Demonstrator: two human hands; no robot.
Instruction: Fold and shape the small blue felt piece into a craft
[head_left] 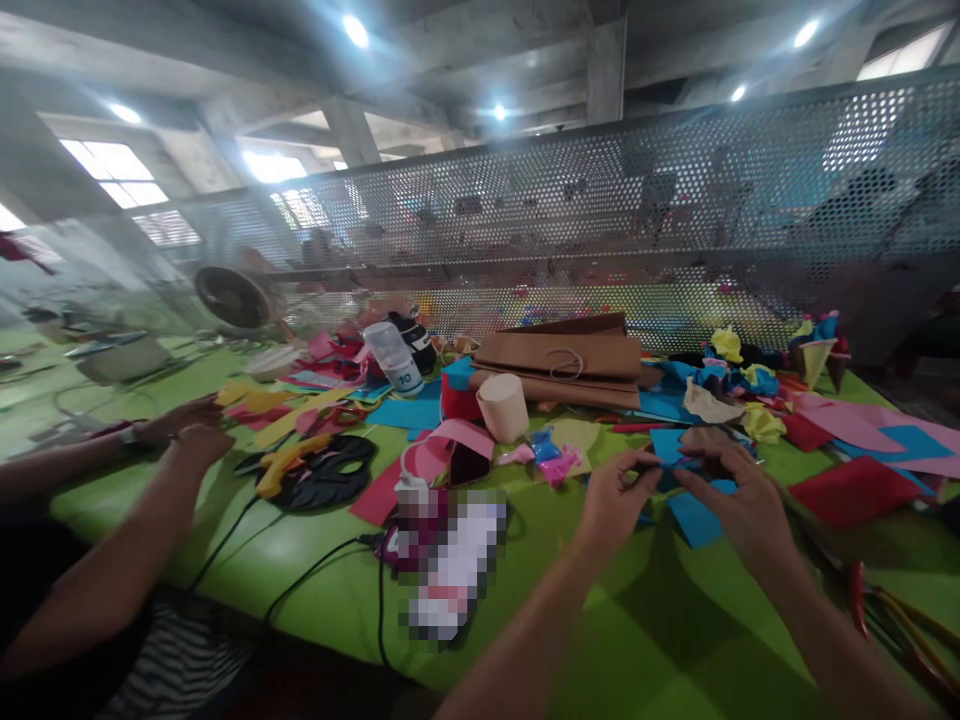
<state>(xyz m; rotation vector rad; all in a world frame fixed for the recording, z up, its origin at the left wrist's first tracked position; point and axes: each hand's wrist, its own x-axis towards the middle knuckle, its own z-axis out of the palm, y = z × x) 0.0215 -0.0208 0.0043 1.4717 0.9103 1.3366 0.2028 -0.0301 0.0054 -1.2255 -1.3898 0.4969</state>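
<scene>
My left hand pinches the left side of a small piece of blue paper between thumb and fingers. From the other side my right hand grips the same piece, its fingers closed and hiding part of it. The paper is held a little above the green table. Below the right hand lies another blue paper piece. Left of my hands are crumpled blue and pink bits on a yellow sheet.
A co-worker's hands are at the left, near a yellow glue gun on a black holder. Brown folded sheets, a cream roll and a bottle stand behind. Red-handled scissors lie right; black cables cross the front.
</scene>
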